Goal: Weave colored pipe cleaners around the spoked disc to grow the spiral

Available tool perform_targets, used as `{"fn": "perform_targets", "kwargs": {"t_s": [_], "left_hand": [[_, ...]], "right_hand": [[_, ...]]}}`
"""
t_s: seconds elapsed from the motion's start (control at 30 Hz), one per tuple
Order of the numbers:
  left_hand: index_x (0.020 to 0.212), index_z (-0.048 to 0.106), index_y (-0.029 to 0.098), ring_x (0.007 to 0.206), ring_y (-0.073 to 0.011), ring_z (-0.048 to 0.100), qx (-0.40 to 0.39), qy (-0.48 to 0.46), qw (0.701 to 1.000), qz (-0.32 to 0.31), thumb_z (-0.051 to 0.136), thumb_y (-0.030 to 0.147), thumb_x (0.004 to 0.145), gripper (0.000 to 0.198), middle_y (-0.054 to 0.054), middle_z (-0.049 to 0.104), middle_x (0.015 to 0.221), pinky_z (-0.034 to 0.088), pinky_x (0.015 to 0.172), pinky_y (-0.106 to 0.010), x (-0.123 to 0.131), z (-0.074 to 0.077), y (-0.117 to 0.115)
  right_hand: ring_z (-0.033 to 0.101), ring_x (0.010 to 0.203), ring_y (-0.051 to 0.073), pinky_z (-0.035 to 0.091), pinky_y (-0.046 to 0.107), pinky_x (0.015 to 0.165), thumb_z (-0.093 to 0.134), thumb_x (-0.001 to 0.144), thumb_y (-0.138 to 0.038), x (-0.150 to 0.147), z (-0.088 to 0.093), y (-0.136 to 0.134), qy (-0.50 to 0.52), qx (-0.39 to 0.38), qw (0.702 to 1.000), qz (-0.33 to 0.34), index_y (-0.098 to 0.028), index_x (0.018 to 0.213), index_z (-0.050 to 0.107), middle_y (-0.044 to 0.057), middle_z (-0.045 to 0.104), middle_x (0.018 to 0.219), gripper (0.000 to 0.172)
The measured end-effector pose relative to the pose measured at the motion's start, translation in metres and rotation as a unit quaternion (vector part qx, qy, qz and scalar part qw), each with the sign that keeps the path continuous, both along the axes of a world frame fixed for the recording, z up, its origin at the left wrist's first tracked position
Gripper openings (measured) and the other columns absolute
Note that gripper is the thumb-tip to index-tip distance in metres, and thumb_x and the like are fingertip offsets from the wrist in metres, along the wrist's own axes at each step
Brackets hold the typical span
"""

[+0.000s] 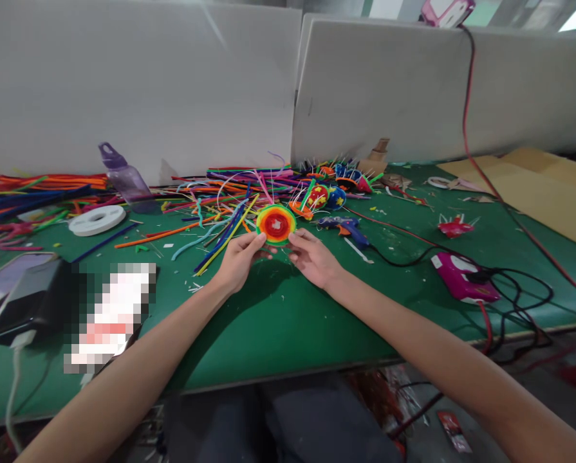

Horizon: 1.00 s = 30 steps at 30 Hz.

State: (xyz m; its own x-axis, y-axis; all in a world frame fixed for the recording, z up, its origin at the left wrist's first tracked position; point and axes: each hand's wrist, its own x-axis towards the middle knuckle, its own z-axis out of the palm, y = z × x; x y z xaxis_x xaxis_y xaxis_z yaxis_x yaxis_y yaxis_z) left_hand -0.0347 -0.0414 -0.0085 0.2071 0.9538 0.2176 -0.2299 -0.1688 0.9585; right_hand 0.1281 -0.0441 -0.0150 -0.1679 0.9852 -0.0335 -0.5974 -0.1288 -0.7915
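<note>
Between my two hands I hold up a round disc of coiled pipe cleaners (277, 225), ringed green, yellow, orange and red with a small pale spot in its middle. My left hand (242, 260) pinches its lower left edge between thumb and fingers. On the lower right edge, my right hand (314, 257) grips it the same way. Loose blue and yellow pipe cleaners (227, 238) lie just beyond my left hand. A blue glue gun (348, 228) rests on the table past my right hand.
Many coloured pipe cleaners (46, 186) line the table's back, near a purple bottle (126, 180) and a white ribbon roll (97, 220). Starry ornaments (326, 196) sit behind the disc. A magenta power strip (464, 278) with tangled cables is right; a black box (31, 299) and blurred phone (114, 315) are left.
</note>
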Motion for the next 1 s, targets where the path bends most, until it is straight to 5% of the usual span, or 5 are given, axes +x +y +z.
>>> {"fn": "perform_targets", "kwargs": {"t_s": [0.4,0.53,0.63,0.77,1.0], "left_hand": [[0.073,0.074,0.017,0.075,-0.0149,0.064,0.003,0.046,0.999,-0.009,0.079,0.041,0.069,0.024,-0.004,0.072,0.078,0.051,0.069,-0.026,-0.004,-0.007,0.004],[0.091,0.075,0.02,0.085,-0.0173,0.067,-0.009,0.024,1.0,0.001,0.079,0.038,0.068,0.029,-0.006,0.074,0.094,0.053,0.075,-0.028,-0.006,-0.005,0.005],[0.103,0.072,0.022,0.092,-0.017,0.067,-0.019,-0.012,0.999,0.041,0.077,0.033,0.07,0.035,-0.007,0.072,0.112,0.053,0.077,-0.028,-0.013,0.0,0.011],[0.092,0.071,0.019,0.081,-0.0157,0.067,-0.021,-0.025,0.989,0.145,0.065,0.037,0.079,0.023,-0.008,0.073,0.1,0.053,0.076,-0.031,-0.03,0.006,0.023],[0.1,0.073,0.023,0.089,-0.0199,0.066,0.226,0.247,0.917,0.216,0.065,0.038,0.082,0.025,-0.004,0.073,0.092,0.045,0.091,-0.031,-0.035,0.018,0.01]], "right_hand": [[0.057,0.066,0.009,0.032,0.02,0.045,0.09,0.05,-0.029,0.003,0.003,0.003,-0.006,-0.005,1.0,0.003,-0.022,0.067,0.057,-0.006,0.058,0.069,0.037],[0.06,0.068,0.011,0.032,0.022,0.045,0.089,0.051,-0.03,0.01,0.007,0.006,-0.02,0.0,0.999,-0.026,-0.024,0.07,0.057,-0.005,0.058,0.068,0.037],[0.061,0.072,0.013,0.033,0.023,0.045,0.087,0.053,-0.03,0.02,0.01,0.009,-0.017,0.008,0.998,-0.052,-0.025,0.072,0.057,-0.003,0.061,0.072,0.036],[0.061,0.073,0.013,0.034,0.022,0.042,0.089,0.052,-0.028,0.029,0.011,0.014,-0.023,-0.016,0.999,-0.035,-0.024,0.072,0.058,-0.001,0.062,0.075,0.037],[0.062,0.072,0.014,0.039,0.02,0.039,0.087,0.059,-0.033,0.031,-0.004,0.023,-0.039,-0.064,0.997,0.021,-0.022,0.071,0.06,0.002,0.06,0.07,0.032]]}}
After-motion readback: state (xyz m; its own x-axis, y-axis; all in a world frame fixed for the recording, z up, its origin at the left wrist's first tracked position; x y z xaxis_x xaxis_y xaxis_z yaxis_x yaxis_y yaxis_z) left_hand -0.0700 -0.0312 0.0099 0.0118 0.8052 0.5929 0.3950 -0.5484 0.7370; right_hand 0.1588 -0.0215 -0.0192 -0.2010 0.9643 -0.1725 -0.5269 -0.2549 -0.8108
